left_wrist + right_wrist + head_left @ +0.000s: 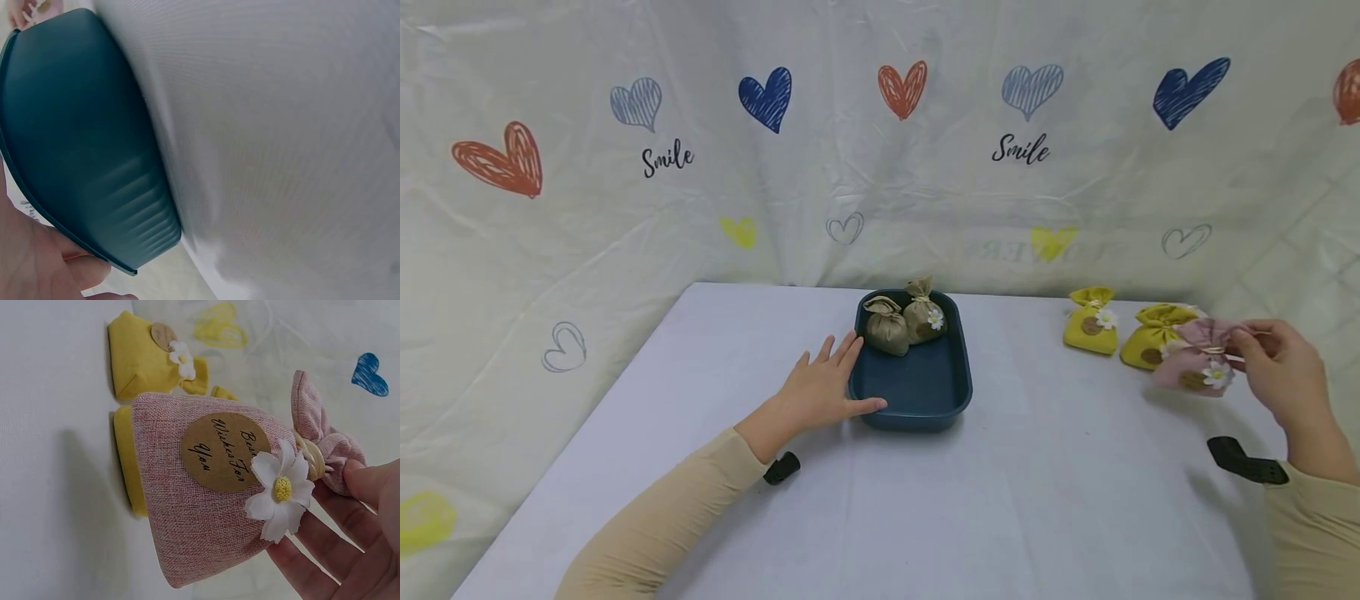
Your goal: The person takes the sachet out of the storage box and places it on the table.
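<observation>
Work surface and surroundings, left to right. A pale backdrop (pixel 647 233), creased and printed with red, blue, yellow and outlined hearts, spans the left side and the rear; the word "Smile" appears twice. Before it lies a table (pixel 1037 500) under a smooth white cloth, its rear edge meeting the backdrop. From the lower left extends a beige sleeve (pixel 677 508), with a black piece (pixel 782 468) at the wrist. The left hand (pixel 820 387), fingers straight and spread apart, rests on the near-left rim of a dark blue tray (pixel 913 379). Two brown pouches (pixel 923 321) sit side by side in the tray's far end, the right one bearing a white flower. Right of the tray, past bare cloth, two yellow pouches (pixel 1088 333) stand near the rear edge. In front of the right-hand one, the pink pouch (pixel 1180 368) is held above the cloth, its tag lettered "Best Wishes For You". The right hand (pixel 1285 367) pinches it by its gathered top, thumb and fingers closed on the fabric. A second beige sleeve (pixel 1318 533) and a black wrist mount (pixel 1247 461) lie lower right.
</observation>
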Demonstrator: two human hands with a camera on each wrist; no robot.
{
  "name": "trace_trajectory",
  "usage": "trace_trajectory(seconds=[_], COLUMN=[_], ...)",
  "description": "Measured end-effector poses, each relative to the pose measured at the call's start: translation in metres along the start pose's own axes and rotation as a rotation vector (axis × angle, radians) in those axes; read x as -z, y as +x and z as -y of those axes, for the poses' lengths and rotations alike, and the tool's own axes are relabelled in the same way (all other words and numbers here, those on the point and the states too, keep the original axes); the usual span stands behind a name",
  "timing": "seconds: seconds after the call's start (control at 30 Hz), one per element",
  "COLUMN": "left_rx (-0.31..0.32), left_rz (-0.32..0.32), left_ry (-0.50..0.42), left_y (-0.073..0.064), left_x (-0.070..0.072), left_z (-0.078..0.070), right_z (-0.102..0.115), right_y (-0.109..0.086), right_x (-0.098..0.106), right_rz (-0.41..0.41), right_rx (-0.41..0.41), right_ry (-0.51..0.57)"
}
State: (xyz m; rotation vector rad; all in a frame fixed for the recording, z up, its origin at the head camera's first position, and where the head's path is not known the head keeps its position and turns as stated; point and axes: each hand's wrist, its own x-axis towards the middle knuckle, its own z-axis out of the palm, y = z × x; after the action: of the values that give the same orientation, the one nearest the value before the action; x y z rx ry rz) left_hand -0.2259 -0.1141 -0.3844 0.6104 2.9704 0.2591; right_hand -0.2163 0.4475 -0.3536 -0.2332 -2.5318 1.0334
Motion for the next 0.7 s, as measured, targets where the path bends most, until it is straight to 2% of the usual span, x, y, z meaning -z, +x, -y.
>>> trace_trajectory(seconds=[0.17, 0.43, 0.7], left_rx=[0.007, 0.006, 0.006], left_rz=[0.003, -0.001, -0.005], left_ry=[0.009, 0.004, 0.004], left_y=[0.000, 0.000, -0.001], left_x=[-0.001, -0.002, -0.002], left_z=[0.000, 0.000, 0.000], right_z=[-0.004, -0.020, -0.033], right_y=[0.000, 0.002, 0.005], right_x=[0.001, 0.002, 0.001], right_rz=[0.003, -0.029, -0.081], right_rx=[-0.030, -0.032, -0.089], right_ry=[-0.036, -0.001, 0.012])
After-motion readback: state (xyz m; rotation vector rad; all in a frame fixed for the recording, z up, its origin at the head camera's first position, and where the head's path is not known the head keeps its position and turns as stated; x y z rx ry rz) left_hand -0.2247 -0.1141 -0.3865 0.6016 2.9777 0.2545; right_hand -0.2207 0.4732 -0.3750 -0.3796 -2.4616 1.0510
